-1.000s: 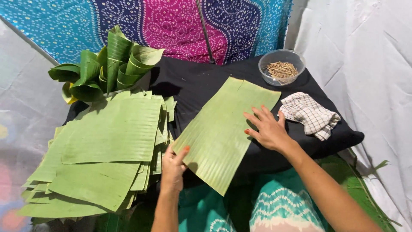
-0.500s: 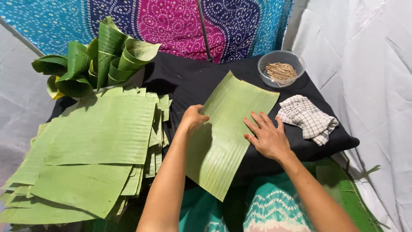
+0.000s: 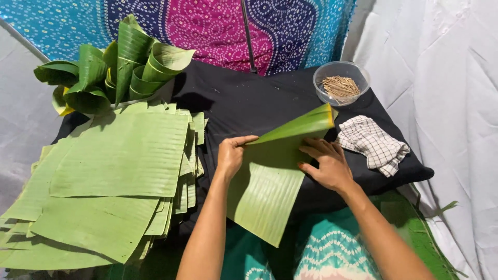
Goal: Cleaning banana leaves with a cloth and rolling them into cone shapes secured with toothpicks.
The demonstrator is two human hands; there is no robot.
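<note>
Leaf [image 3: 270, 176] now folded; sticks [image 3: 340, 86] in bowl [image 3: 324, 96]

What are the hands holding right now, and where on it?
The left hand pinches the banana leaf at its folded-over top edge; the right hand presses flat on the leaf's right side.

We see both bare forearms reaching up from the bottom edge, converging toward the middle. Our left hand [image 3: 231, 155] is turned palm down, its thumb stretched out to the right and the fingers curled under in a pinch. Our right hand [image 3: 324, 163] lies flat, palm down, fingers spread and pointing left, wrist bent slightly; the two hands are near each other, not touching
</note>
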